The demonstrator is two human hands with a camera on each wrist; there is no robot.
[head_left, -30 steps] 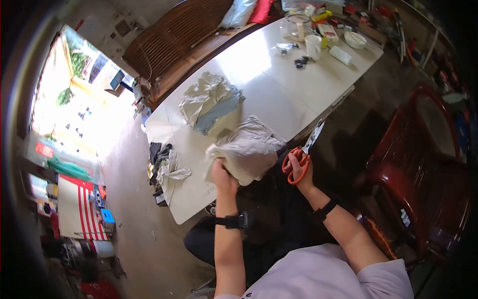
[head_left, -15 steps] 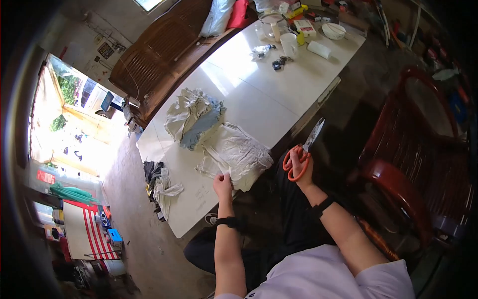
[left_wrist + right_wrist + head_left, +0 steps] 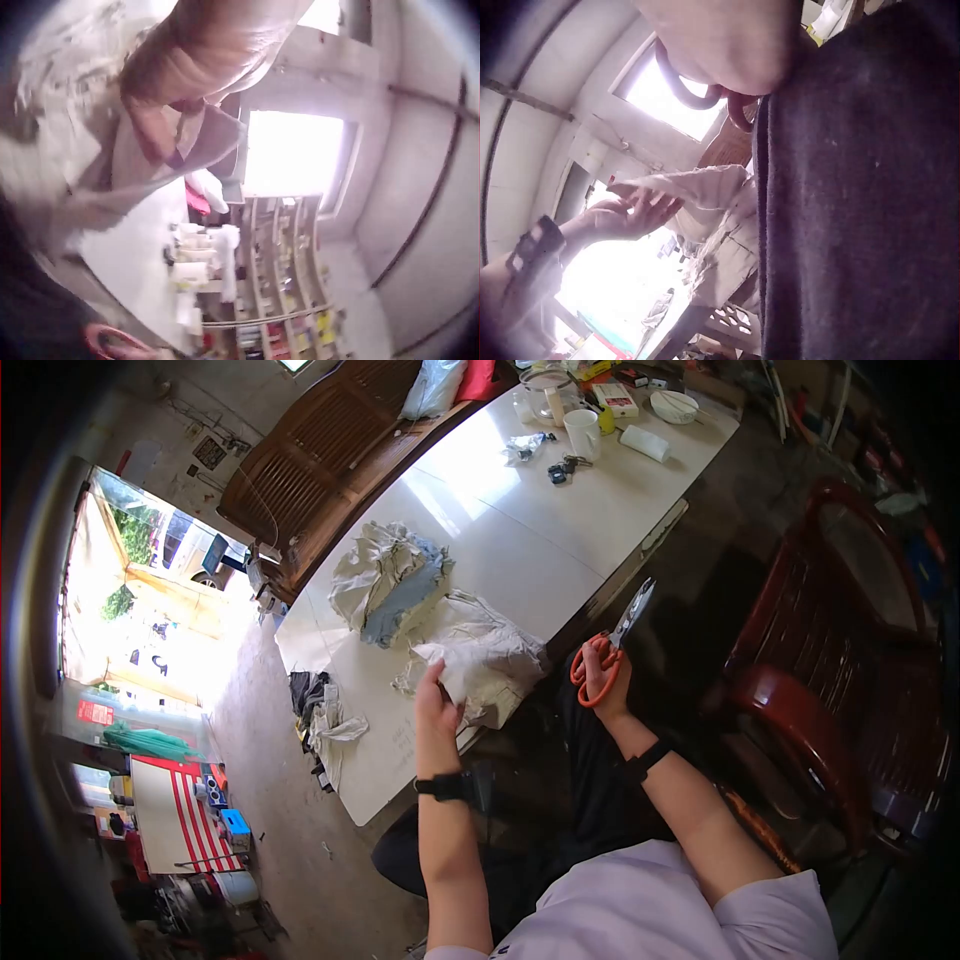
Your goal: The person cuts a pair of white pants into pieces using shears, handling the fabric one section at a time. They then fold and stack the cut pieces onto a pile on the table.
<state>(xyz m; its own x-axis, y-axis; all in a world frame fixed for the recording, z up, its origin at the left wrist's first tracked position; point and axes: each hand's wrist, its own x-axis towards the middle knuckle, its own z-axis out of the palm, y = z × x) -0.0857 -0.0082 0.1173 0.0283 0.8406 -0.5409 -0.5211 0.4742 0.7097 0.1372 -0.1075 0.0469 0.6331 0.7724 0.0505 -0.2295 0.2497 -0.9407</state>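
Observation:
A crumpled off-white cloth [image 3: 490,650] lies over the near edge of the white table [image 3: 560,540]. My left hand [image 3: 438,710] pinches a raised flap of it between thumb and fingers; the left wrist view shows this left hand [image 3: 199,67] with the fabric [image 3: 112,202] drawn up. Away from the cloth, to its right, my right hand [image 3: 607,678] holds orange-handled scissors [image 3: 632,615] by the loops, blades pointing up and away. Behind the cloth sits a heap of beige and blue-grey fabric [image 3: 395,580], close beside it.
Dark and pale scraps [image 3: 330,720] hang at the table's left corner. Keys [image 3: 565,470], a white mug [image 3: 582,435], a white roll [image 3: 645,444] and a bowl [image 3: 675,406] stand at the far end. A dark red chair [image 3: 800,660] is on the right.
My left hand has lifted part of the cloth's near edge, which lay flatter half a second ago. The right hand still holds the scissors, slightly higher in view.

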